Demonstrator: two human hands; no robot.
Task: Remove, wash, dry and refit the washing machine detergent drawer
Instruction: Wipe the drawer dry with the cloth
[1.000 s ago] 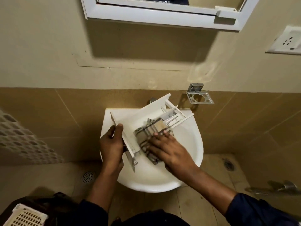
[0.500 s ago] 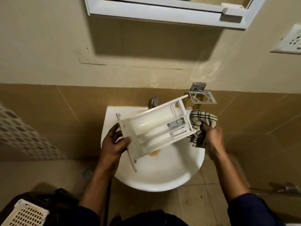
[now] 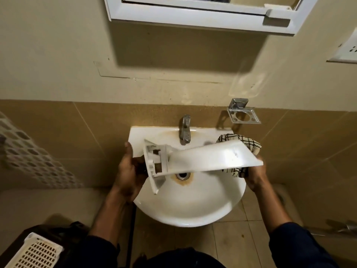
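Note:
The white detergent drawer (image 3: pixel 208 157) is held over the white sink (image 3: pixel 189 206), turned so its smooth underside faces up. Its front panel points left. My left hand (image 3: pixel 129 169) grips that front end. My right hand (image 3: pixel 255 173) is at the drawer's far right end, holding a black-and-white checked cloth (image 3: pixel 245 144) that wraps around the drawer's back edge. The drawer's compartments are hidden from view.
A metal tap (image 3: pixel 184 130) stands at the sink's back, and the drain (image 3: pixel 181 175) has a rust stain around it. A chrome holder (image 3: pixel 242 113) is fixed to the tiled wall. A white cabinet (image 3: pixel 202 14) hangs above. A perforated basket (image 3: pixel 36 252) sits bottom left.
The drawer has been flipped from compartments-up to underside-up. My right hand with the cloth left the drawer's inside and moved to its right end.

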